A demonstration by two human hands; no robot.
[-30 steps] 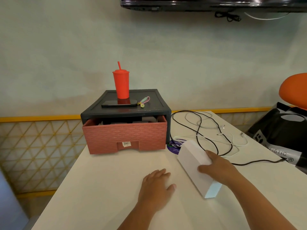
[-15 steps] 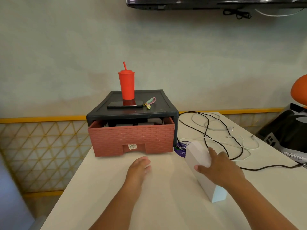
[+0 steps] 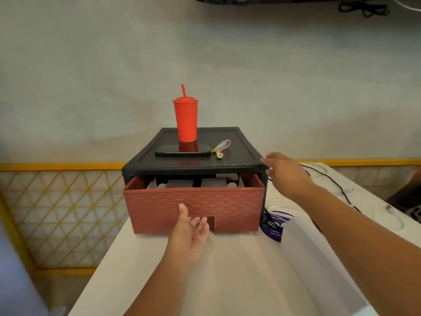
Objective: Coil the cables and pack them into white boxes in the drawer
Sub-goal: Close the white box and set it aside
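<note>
A red brick-patterned drawer stands slightly pulled out of its black cabinet on the white table. Boxes show dimly inside it. My left hand is palm-up with fingers at the handle notch in the drawer front. My right hand reaches with straight fingers to the cabinet's right front corner and holds nothing. A white box lies on the table under my right forearm. Black and white cables sprawl loose to the right of the cabinet.
On the cabinet top stand a red tumbler with a straw, a dark phone and a small keyring. A purple disc lies beside the drawer. A black bag sits at the far right, a yellow lattice on the left.
My right hand let go of the white box and rose to the cabinet's right corner. My left hand slid forward to the drawer's handle notch. The view moved closer to the cabinet.
</note>
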